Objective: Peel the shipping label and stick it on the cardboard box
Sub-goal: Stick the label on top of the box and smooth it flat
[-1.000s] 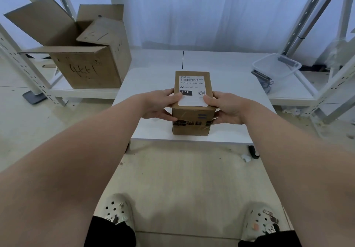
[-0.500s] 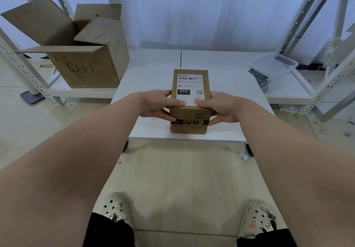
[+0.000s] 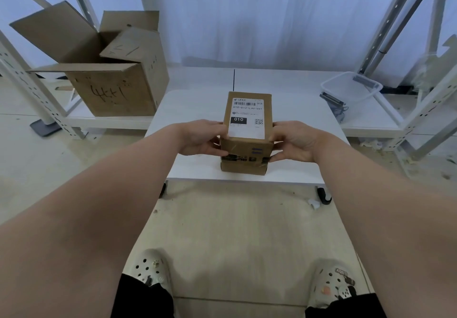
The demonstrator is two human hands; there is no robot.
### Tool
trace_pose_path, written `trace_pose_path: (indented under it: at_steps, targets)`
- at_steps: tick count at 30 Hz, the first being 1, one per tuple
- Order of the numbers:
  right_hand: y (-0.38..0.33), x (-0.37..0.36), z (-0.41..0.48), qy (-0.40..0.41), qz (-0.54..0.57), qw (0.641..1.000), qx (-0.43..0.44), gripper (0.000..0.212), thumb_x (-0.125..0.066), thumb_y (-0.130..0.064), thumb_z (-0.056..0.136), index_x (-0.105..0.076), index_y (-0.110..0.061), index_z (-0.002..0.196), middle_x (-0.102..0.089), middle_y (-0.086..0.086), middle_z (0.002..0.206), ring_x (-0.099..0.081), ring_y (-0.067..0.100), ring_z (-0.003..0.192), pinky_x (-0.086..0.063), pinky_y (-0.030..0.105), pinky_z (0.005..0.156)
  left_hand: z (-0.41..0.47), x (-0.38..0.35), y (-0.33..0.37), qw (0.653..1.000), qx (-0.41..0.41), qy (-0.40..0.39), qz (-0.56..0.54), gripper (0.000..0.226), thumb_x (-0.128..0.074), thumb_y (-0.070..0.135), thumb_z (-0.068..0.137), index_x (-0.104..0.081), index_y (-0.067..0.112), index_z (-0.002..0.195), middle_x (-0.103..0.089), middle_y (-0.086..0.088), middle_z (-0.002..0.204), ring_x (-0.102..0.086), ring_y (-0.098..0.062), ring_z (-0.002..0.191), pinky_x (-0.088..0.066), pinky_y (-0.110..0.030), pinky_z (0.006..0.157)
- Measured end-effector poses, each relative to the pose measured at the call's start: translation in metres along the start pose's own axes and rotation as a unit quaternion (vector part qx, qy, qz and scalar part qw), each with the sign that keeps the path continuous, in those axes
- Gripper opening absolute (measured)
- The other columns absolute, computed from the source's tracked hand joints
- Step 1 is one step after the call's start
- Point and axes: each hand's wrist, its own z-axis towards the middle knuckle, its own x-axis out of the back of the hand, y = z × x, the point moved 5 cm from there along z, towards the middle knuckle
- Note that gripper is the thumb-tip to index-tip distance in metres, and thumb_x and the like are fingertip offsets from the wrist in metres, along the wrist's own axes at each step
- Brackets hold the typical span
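The cardboard box (image 3: 243, 148) stands on the white tabletop (image 3: 197, 110), close to its near edge and about midway between the left and right edges; the tabletop is the broadest surface in view, with a black caster (image 3: 324, 195) showing under its near right corner. Beyond its far left corner, on a low white shelf (image 3: 111, 121), sits a large open carton (image 3: 116, 90) with its flaps up and a handwritten scrawl on the front; beyond the far right corner, on the matching shelf, lies a clear plastic tub (image 3: 351, 90), tilted, with dark clips on its rim. Below, a pair of pale clogs (image 3: 150, 268) rests on the floor. The two hands are apart, one on each side of the box: the left hand (image 3: 200, 136) grips its left side with the thumb up on the top near the left edge of the shipping label (image 3: 247, 120); the right hand (image 3: 294, 142) grips the right side the same way. The label lies flat on the top face, barcode at the far end, a black "010" block and a QR code nearer, its near part blank.
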Motion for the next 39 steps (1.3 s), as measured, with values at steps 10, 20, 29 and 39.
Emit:
trace_pose_path:
  at_steps: [10, 20, 29, 39]
  targets:
    - [-0.004, -0.014, 0.008, 0.080, -0.111, 0.991, -0.008, 0.038, -0.068, -0.017, 0.082, -0.059, -0.018, 0.118, -0.068, 0.007, 0.110, -0.064, 0.017, 0.093, -0.055, 0.036, 0.076, 0.012, -0.005, 0.007, 0.995, -0.024, 0.070, 0.063, 0.037, -0.061, 0.028, 0.090, -0.051, 0.018, 0.124, -0.060, -0.003, 0.124, -0.060, -0.018, 0.111, -0.057, -0.031, 0.085]
    - [0.001, -0.008, 0.001, 0.020, -0.012, 1.000, 0.005, 0.040, -0.053, -0.002, 0.090, -0.053, -0.014, 0.129, -0.059, 0.006, 0.119, -0.058, 0.023, 0.100, -0.055, 0.035, 0.070, 0.007, 0.001, 0.004, 0.998, -0.028, 0.039, 0.031, 0.024, -0.050, 0.016, 0.095, -0.055, 0.011, 0.118, -0.056, -0.004, 0.115, -0.059, -0.019, 0.103, -0.056, -0.027, 0.087]
    - [0.004, -0.005, 0.006, 0.028, 0.010, 1.000, -0.004, 0.042, -0.046, -0.001, 0.089, -0.056, -0.013, 0.128, -0.057, 0.011, 0.124, -0.056, 0.028, 0.108, -0.049, 0.050, 0.097, 0.010, -0.004, 0.009, 0.997, -0.025, 0.049, 0.051, 0.037, -0.066, 0.026, 0.088, -0.053, 0.013, 0.121, -0.061, 0.000, 0.121, -0.061, -0.015, 0.108, -0.058, -0.026, 0.081]
    - [0.003, -0.007, 0.001, 0.058, 0.014, 0.998, 0.015, 0.037, -0.044, 0.000, 0.089, -0.059, -0.008, 0.122, -0.059, 0.011, 0.113, -0.055, 0.027, 0.098, -0.056, 0.043, 0.079, 0.004, -0.001, 0.004, 1.000, -0.026, 0.008, -0.011, 0.030, -0.047, 0.013, 0.098, -0.050, 0.009, 0.128, -0.055, -0.007, 0.128, -0.057, -0.019, 0.111, -0.056, -0.023, 0.084]
